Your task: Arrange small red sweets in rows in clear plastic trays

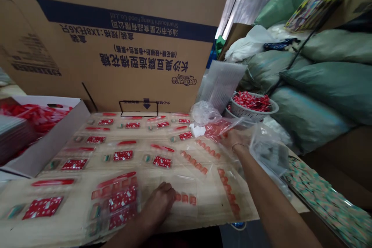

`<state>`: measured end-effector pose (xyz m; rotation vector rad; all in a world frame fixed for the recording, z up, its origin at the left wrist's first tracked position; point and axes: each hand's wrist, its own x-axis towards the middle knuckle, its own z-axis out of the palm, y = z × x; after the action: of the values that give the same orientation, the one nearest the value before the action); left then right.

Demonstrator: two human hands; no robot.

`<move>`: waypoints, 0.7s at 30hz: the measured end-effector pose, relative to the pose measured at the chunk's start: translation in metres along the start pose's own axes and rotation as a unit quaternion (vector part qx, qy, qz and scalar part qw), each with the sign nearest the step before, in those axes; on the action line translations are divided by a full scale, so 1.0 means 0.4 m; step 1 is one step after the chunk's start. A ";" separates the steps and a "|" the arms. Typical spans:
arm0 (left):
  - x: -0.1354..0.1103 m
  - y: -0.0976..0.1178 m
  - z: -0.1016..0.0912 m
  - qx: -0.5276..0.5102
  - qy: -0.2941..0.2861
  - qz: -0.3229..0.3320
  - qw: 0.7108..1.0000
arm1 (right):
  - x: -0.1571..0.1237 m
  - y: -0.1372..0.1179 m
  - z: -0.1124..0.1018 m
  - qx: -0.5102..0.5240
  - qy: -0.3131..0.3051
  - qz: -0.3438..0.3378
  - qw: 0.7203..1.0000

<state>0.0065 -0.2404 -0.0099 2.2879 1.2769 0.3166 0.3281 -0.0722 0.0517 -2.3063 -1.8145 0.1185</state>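
My left hand is closed, resting on the table at the left end of a row of orange-red square pieces lying on a clear plastic tray. Whatever its fingers hold is hidden under them. Further back, my right hand reaches to a clear plastic bag with red contents; its fingers are blurred and partly covered. More orange-red rows lie nearby, one in a clear tray and one along the right. A stack of clear trays with red dotted packets lies left of my left hand.
Clear trays with red dotted packets and red sticks cover the table. A white box stands left, a large carton behind. At right are a grey basket of red wrapped pieces, a tray of green-and-pink pieces and sacks.
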 end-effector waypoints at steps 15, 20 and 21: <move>0.015 0.035 -0.076 -0.658 0.117 -0.188 0.720 | -0.498 -0.274 0.099 0.491 -0.219 -0.200 0.819; -0.010 0.034 -0.097 -0.699 0.100 -0.216 0.674 | -0.507 -0.278 0.114 0.521 -0.240 -0.190 0.797; -0.012 0.033 -0.101 -0.712 0.087 -0.219 0.661 | -0.512 -0.279 0.117 0.534 -0.243 -0.190 0.787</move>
<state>-0.0039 -0.2377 0.0315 0.5797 0.9465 0.9382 0.1638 -0.2406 0.0164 -1.1201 -1.6424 1.3686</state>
